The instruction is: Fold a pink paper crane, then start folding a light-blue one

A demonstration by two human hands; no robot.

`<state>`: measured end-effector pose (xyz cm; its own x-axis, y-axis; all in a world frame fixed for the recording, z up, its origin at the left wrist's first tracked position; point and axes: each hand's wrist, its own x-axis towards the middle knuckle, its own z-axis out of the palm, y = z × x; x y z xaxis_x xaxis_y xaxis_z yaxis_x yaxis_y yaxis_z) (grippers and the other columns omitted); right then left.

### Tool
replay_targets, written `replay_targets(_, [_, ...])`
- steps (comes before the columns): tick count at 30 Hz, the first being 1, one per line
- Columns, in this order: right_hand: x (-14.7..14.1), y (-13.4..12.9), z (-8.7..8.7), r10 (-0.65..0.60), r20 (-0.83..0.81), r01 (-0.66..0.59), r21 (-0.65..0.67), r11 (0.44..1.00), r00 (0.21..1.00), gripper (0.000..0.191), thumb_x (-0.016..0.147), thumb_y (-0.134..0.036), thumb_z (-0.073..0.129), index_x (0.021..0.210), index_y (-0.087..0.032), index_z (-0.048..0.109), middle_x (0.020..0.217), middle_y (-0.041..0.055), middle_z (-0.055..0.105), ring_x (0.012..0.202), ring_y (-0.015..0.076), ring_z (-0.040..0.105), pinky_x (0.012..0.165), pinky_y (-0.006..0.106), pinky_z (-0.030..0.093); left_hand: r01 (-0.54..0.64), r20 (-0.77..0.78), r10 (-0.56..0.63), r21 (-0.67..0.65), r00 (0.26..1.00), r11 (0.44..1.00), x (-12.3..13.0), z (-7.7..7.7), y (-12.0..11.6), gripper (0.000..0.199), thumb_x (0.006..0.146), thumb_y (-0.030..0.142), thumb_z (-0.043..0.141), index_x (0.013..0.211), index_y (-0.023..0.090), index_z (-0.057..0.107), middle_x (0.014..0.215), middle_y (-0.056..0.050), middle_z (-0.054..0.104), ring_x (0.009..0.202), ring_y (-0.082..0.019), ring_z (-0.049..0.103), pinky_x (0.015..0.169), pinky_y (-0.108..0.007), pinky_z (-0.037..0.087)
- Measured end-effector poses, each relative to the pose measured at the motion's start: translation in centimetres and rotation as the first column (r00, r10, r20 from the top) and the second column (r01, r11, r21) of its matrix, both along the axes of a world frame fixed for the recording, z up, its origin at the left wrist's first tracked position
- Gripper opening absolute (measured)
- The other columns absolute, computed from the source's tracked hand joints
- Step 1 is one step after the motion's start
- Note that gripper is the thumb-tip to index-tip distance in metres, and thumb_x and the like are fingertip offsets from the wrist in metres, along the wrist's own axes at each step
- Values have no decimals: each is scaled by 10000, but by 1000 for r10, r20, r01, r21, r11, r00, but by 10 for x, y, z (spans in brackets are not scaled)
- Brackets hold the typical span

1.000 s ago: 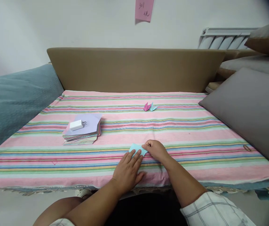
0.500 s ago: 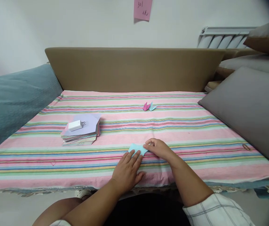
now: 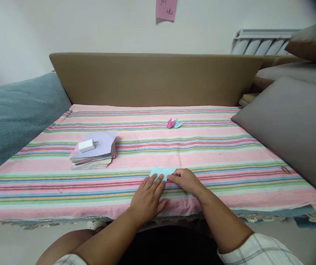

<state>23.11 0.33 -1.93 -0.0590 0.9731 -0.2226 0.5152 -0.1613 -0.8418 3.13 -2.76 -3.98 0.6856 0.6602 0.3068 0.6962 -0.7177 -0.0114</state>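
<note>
The blue paper (image 3: pixel 158 171) lies flat on the striped cloth (image 3: pixel 207 154), right under both hands; take it as the centre of the dial. The right hand (image 3: pixel 187 180), from about four o'clock, has a narrow grip: thumb and forefinger pinch the paper's three o'clock end. The left hand (image 3: pixel 147 198), at seven o'clock, has its grip wide, spread fingertips resting on the paper's near edge.

A pink note (image 3: pixel 167 11) at twelve o'clock on the wall bears handwriting (the top line is cut by the picture's edge, and I cannot read the lower one). Toward ten o'clock sits a stack of coloured paper (image 3: pixel 105 145), a white charger (image 3: pixel 86 145) on top, any print on it too small to read. A pink folded piece (image 3: pixel 170 123) and a light-blue folded piece (image 3: pixel 177 124) sit side by side near twelve.
</note>
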Motion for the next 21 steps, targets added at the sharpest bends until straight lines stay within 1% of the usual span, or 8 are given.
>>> replay_targets(2, [-1, 0, 3, -17, 29, 17, 3, 1000, 999, 317, 679, -477, 608, 623, -167, 635, 547, -21, 571, 537, 118, 482, 502, 229, 327, 3, 1, -3, 1, 1000, 1000, 0, 0, 0, 550, 855, 484, 441, 1317, 185, 435, 1392, -85, 430, 1285, -287, 360, 1049, -450, 291])
replay_targets(7, [-2, 3, 3, -47, 10, 47, 13, 999, 999, 311, 703, -442, 561, 535, -180, 552, 465, -48, 457, 480, 98, 392, 481, 227, 293, 1, -14, -1, 0, 1000, 1000, 0, 1, 0, 534, 854, 482, 443, 1296, 184, 458, 1392, -80, 430, 1283, -289, 364, 1049, -448, 295])
replay_targets(14, [-3, 5, -5, -61, 13, 61, 32, 998, 998, 319, 715, -433, 544, 520, -182, 522, 470, -44, 466, 476, 97, 394, 480, 227, 291, 10, -25, -10, 5, 1000, 1000, 0, 3, 1, 531, 858, 496, 431, 1281, 178, 472, 1394, -78, 428, 1280, -287, 370, 1051, -447, 300])
replay_targets(19, [-3, 6, -5, -71, 66, 67, 52, 996, 995, 343, 720, -426, 556, 493, -187, 463, 449, -52, 422, 467, 90, 383, 462, 224, 271, 10, -41, -10, 8, 999, 1000, -1, 2, 1, 535, 861, 499, 424, 1288, 179, 464, 1399, -73, 422, 1285, -290, 362, 1047, -447, 305])
replay_targets(21, [-1, 6, -4, -66, 37, 65, 27, 998, 997, 325, 723, -422, 560, 514, -185, 482, 450, -51, 434, 458, 88, 390, 453, 218, 280, 7, -35, -7, 9, 999, 1000, 0, 2, 1, 537, 863, 511, 413, 1284, 183, 470, 1395, -71, 428, 1280, -288, 371, 1044, -445, 308])
